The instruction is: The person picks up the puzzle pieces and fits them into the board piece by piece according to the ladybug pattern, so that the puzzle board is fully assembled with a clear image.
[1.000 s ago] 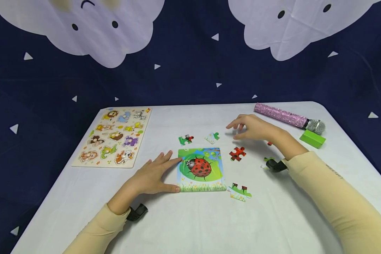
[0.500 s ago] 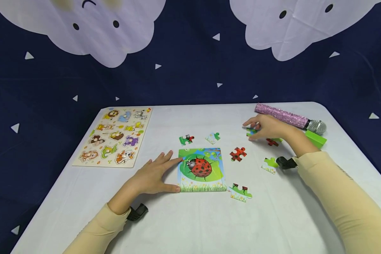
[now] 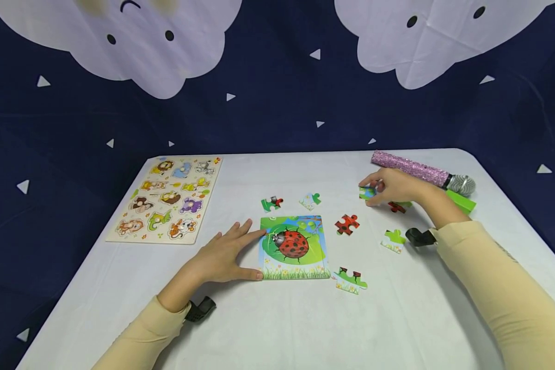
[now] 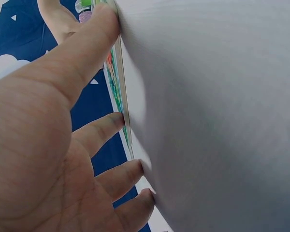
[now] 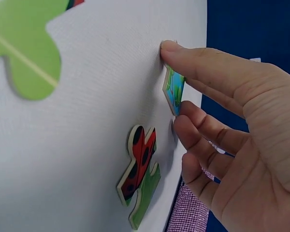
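A square ladybug board (image 3: 292, 246) lies at the middle of the table. Against its left edge rest the thumb and index finger of my left hand (image 3: 224, 254), the fingers spread and straight. At the back right, my right hand (image 3: 393, 186) pinches a blue-green puzzle piece (image 3: 366, 193) between thumb and fingers; in the right wrist view this piece (image 5: 175, 89) lies between the thumb and fingers of the hand (image 5: 241, 116). Just beside it is a red and green piece (image 3: 398, 206), partly covered by the hand in the head view.
Loose pieces lie around the board: a red one (image 3: 347, 224), a green one with grass (image 3: 393, 240), another (image 3: 350, 280) near its lower right corner and two behind it. An animal board (image 3: 166, 200) is at left; a pink microphone (image 3: 411, 168) and green block (image 3: 461, 201) are at right.
My right hand has moved to the right, from behind the red piece to the blue-green piece, and its fingers have closed on it. The left hand has stayed at the board.
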`<state>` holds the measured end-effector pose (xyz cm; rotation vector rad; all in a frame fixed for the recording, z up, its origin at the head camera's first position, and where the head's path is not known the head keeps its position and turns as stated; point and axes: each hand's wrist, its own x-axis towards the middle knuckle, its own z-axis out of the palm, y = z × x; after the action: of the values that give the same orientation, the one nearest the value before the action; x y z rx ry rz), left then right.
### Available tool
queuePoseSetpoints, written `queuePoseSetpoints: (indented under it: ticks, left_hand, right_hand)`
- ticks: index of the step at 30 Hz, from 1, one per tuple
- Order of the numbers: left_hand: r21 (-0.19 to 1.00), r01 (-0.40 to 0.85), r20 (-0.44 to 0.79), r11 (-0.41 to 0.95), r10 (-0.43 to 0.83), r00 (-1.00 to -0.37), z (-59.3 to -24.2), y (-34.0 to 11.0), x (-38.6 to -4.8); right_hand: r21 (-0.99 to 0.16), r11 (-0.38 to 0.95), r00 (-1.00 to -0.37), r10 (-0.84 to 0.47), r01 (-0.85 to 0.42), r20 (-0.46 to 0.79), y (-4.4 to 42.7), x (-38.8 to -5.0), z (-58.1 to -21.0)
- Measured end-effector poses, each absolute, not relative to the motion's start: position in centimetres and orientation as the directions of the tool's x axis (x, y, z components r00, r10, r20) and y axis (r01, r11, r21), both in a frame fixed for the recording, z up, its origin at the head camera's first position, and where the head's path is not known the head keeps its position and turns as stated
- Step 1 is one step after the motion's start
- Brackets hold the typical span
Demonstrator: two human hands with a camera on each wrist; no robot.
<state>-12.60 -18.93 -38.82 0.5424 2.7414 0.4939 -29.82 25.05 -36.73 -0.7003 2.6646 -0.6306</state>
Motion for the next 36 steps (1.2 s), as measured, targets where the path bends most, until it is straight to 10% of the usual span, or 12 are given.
queuePoseSetpoints:
  ticks: [36]
  left_hand:
    - [0.379, 0.309, -0.233, 0.872, 0.413, -0.880, -38.69, -18.90, -12.59]
  right_hand:
    - [-0.512, 0.780, -0.845, -0.505, -0.359, -0.177, 25.79, -29.89, -37.24]
